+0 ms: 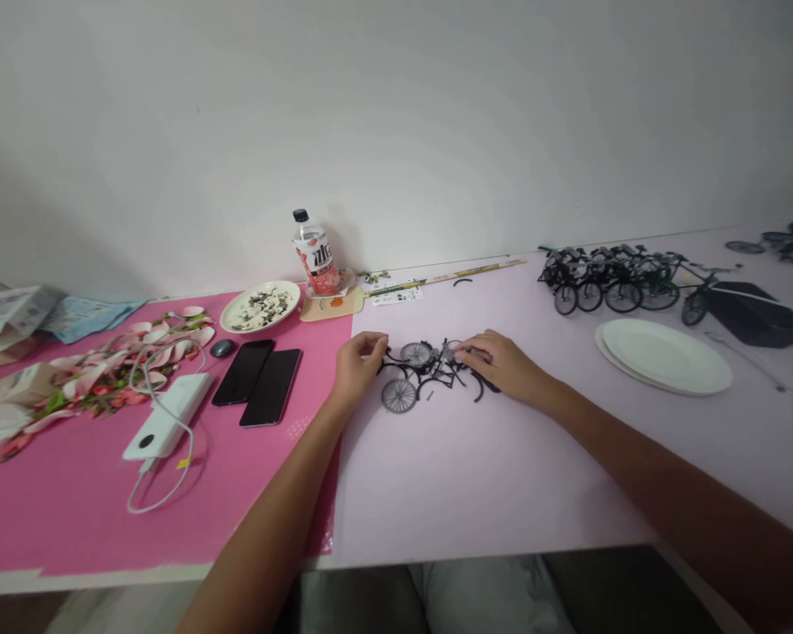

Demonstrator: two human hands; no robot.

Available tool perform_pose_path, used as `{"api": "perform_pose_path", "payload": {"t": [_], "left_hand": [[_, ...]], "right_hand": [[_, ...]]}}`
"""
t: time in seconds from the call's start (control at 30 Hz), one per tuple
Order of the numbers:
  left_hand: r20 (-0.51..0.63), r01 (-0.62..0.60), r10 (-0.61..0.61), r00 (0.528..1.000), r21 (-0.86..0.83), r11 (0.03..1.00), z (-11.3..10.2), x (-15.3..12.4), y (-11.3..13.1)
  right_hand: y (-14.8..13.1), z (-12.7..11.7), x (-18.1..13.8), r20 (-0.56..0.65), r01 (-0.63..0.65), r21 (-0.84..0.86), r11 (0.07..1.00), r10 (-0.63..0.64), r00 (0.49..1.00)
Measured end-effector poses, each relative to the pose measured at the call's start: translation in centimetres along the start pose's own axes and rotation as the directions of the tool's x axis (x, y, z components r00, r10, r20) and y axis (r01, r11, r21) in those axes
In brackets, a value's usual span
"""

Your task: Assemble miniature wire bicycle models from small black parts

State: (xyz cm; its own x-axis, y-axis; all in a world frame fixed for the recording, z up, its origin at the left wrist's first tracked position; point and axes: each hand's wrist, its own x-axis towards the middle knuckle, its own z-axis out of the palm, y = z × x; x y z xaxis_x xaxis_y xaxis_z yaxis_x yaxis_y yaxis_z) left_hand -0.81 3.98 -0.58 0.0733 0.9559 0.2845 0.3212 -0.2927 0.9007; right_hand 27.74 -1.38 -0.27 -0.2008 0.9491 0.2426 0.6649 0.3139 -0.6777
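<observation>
left fingers (377, 344) and right fingers (474, 342) at bicycle parts (398, 396), whether gripping i cannot tell; phones (271, 387) left, plates (667, 357) right.

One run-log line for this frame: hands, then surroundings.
left hand: at black bicycle parts | right hand: at same parts | right side: model bicycles, stacked plates

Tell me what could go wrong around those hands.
The thin, curved black piece seems loose beside the right hand and might be brushed away. The round, dark wheel with thin spokes, near the left hand, could bend if pressed. The rectangular black phone nearest the left forearm might get nudged.
</observation>
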Motion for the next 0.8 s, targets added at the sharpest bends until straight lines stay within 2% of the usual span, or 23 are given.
{"api": "perform_pose_path", "payload": {"t": [0.2,0.33,0.53,0.8], "left_hand": [[-0.034,0.012,-0.012,0.999,-0.02,1.0,0.0,0.3,-0.7],[-0.056,0.017,-0.019,0.998,-0.028,0.999,0.1,0.4,-1.0],[-0.052,0.025,-0.025,0.998,-0.011,1.0,0.0,0.4,-0.9],[-0.024,0.051,-0.051,0.998,0.006,0.999,0.1,0.3,-1.2]], "right_hand": [[1.3,-0.2,0.3,-0.069,-0.075,-0.261,0.963,0.059,0.996],[1.7,-0.2,0.5,-0.033,-0.154,-0.331,0.931,0.151,0.988],[1.7,-0.1,0.5,-0.056,-0.246,-0.245,0.938,0.24,0.969],[1.7,0.0,0.3,-0.092,-0.222,-0.063,0.973,0.216,0.972]]}}
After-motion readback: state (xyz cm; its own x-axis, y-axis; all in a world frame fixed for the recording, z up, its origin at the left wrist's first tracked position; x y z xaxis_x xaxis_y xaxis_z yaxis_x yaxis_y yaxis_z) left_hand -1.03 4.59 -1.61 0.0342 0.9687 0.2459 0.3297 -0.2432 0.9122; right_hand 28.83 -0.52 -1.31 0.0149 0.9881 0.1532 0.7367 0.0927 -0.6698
